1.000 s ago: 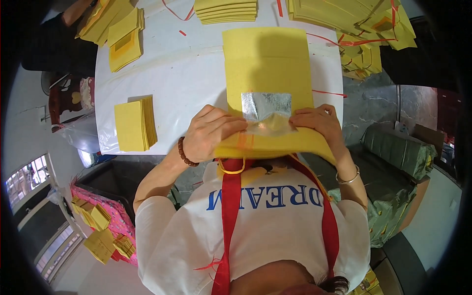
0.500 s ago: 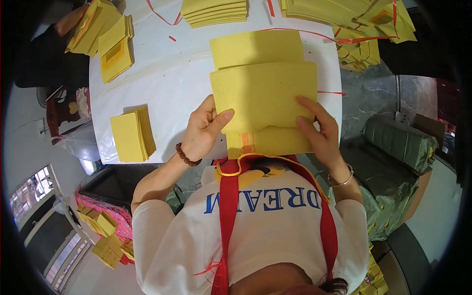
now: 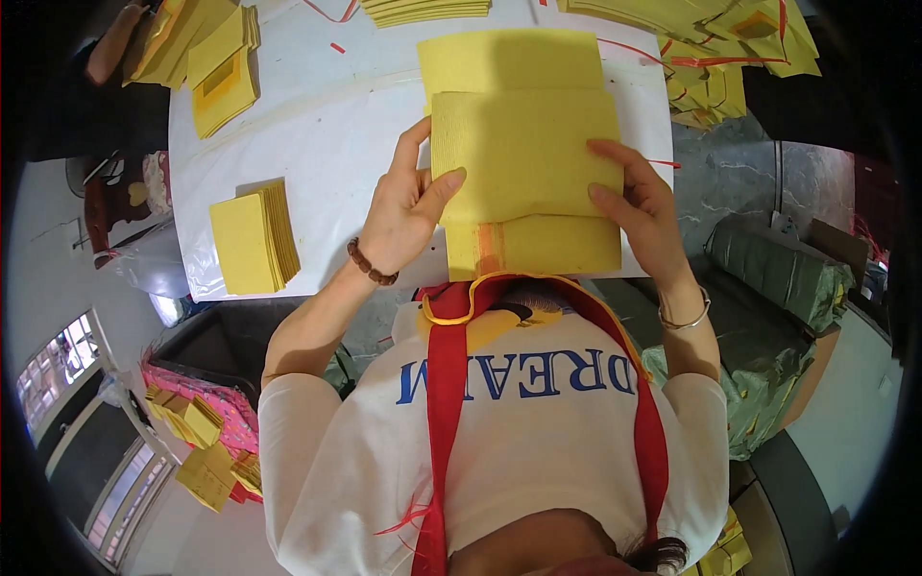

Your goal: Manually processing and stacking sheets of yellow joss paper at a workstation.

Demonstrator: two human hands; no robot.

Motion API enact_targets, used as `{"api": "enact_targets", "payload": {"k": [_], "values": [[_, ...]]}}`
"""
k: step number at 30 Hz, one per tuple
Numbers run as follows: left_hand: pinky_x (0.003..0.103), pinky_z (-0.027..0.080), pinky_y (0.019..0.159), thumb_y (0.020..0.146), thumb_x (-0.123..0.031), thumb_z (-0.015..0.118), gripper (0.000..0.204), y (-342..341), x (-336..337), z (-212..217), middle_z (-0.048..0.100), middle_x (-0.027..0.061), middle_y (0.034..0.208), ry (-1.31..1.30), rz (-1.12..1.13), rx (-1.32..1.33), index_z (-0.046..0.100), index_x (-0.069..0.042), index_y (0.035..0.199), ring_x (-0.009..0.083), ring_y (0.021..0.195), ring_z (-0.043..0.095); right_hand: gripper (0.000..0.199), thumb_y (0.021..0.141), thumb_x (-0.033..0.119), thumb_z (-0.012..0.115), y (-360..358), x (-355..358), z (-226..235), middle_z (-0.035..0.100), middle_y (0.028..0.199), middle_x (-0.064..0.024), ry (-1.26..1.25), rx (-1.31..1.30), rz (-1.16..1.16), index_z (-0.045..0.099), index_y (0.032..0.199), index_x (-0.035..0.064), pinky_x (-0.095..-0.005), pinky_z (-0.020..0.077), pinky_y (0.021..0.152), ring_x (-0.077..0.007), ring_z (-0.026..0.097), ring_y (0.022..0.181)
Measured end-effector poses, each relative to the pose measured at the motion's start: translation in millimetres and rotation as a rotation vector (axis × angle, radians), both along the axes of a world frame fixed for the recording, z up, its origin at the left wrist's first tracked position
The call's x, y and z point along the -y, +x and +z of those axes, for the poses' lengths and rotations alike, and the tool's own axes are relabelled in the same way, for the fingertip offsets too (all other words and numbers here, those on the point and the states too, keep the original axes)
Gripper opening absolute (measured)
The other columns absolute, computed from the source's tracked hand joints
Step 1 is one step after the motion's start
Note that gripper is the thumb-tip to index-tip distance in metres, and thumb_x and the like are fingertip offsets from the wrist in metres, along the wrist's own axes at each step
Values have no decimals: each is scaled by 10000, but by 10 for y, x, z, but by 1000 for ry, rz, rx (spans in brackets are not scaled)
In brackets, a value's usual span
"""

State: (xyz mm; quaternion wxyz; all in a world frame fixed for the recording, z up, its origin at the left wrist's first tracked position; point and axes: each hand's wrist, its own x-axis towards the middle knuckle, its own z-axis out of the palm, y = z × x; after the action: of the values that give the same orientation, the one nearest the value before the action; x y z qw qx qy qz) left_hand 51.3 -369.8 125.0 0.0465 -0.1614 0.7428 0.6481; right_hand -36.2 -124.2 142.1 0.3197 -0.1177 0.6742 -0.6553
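Observation:
Between my hands is a yellow paper sheet, lying over other yellow paper at the table's near edge. A further yellow piece sticks out beyond its far side. Another yellow piece, with an orange strip on it, shows on the near side. My left hand grips the sheet's left edge, thumb on top and fingers partly hidden behind. At the right edge, my right hand pinches the same sheet with thumb and forefinger. How many layers each hand holds cannot be made out.
On the white-covered table a stack of folded yellow paper stands at the left. More yellow stacks and red straps lie along the far side. Another person's arm is at the far left, beside yellow pieces.
The sheet has moved a little away from me and to the right, and now lies straighter over the paper beneath. Both hands moved with it. The whole view has shifted slightly too.

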Motion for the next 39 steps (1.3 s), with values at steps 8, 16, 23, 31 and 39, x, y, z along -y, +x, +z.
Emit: {"api": "enact_targets", "payload": {"k": [8,16,23,31,39], "values": [[221,315,479,878,-90,572,569,19,-35,17,486,-8,543,145,6,-52,273,-57,1361,44,487,386,499,834,38,594,63,58,120,504,1278,-74,9,-143,109,451,1312,51,-263,398,935,-138,479,1117],[183,397,577,909,-36,506,597,190,-135,38,630,64,820,-293,-17,-213,181,-80,1407,62,659,551,405,822,61,595,35,108,129,610,1115,-100,210,-211,135,527,1221,72,-266,452,848,-145,570,970],[258,394,518,876,-80,541,652,152,-79,18,543,67,545,-126,-12,-143,167,-75,1410,131,481,487,405,818,72,611,100,72,137,612,1116,-98,180,-227,105,534,1216,65,-264,450,851,-141,568,966],[211,360,527,881,-28,527,678,183,-79,43,580,36,667,-51,-7,-130,132,-100,1428,65,552,478,373,819,71,638,107,22,171,618,1044,-72,172,-166,66,543,1177,22,-244,452,817,-108,561,922],[173,337,531,892,-10,512,674,141,-61,64,616,35,774,-67,-17,-83,127,-114,1435,25,586,469,324,825,69,640,98,71,53,619,974,-55,106,-124,-102,557,1133,10,-234,470,743,-95,568,855]]}}
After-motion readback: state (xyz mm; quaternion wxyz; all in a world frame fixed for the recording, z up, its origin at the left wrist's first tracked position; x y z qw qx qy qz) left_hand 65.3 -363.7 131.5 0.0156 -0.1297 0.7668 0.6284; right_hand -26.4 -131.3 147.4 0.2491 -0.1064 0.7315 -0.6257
